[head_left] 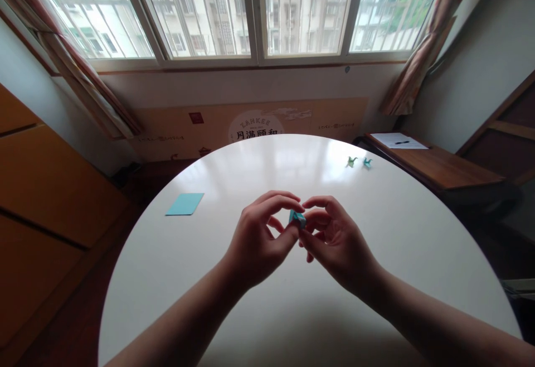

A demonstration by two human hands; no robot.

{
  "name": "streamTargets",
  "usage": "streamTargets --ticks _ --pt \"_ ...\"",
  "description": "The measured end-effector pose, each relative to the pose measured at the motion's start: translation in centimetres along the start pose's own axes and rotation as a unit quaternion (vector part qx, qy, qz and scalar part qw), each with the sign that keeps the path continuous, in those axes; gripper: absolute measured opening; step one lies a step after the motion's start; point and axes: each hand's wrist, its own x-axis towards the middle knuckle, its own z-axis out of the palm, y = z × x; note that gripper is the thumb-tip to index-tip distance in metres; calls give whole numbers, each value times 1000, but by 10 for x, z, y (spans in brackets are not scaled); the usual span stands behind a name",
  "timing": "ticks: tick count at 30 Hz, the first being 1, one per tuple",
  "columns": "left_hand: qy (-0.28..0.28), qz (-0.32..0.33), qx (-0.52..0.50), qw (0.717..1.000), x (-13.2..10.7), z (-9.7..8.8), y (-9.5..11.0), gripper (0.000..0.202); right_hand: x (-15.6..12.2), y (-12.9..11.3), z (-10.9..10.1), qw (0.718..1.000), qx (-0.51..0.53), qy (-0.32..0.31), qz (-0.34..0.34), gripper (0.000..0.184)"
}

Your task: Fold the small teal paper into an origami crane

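A small folded piece of teal origami paper (297, 219) is held up over the white table, between the fingertips of both hands. My left hand (263, 238) pinches it from the left, thumb below and index finger on top. From the right, the thumb and fingertips of my right hand (334, 238) close on its other side. Fingers cover part of the paper, so its full shape is hidden. To the left lies a flat stack or sheet of light-teal square paper (184, 204).
On the round white table (267, 160), a green paper crane (351, 161) and a teal paper crane (366, 162) stand at the far right. Beyond the edge, a wooden side table (455, 163) carries white paper (395, 141) and a pen (402, 142). Windows and curtains are behind.
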Motion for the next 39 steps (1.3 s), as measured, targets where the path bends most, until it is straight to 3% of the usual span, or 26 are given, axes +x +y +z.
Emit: streamTargets --ticks 9,16,20,22,27,31,39 --pt "57 -96 -88 990 -4 13 4 18 -1 -2 5 999 -29 23 -8 32" --pt "90 -97 -108 985 -4 14 2 17 0 -2 6 999 -31 28 -14 31" --pt "76 -81 -89 990 -4 11 -1 16 1 -4 3 999 -33 32 -10 31" --pt "58 -74 -75 993 -4 9 -2 23 1 -4 1 999 -15 34 2 33" --pt "4 -117 -42 992 -3 9 -2 63 2 -2 -2 999 7 39 1 30" --pt "7 -152 -92 984 -1 11 -3 50 1 -3 0 999 -26 37 -18 25" --pt "59 -138 -107 983 3 3 -2 33 -1 -7 2 998 -57 28 7 24"
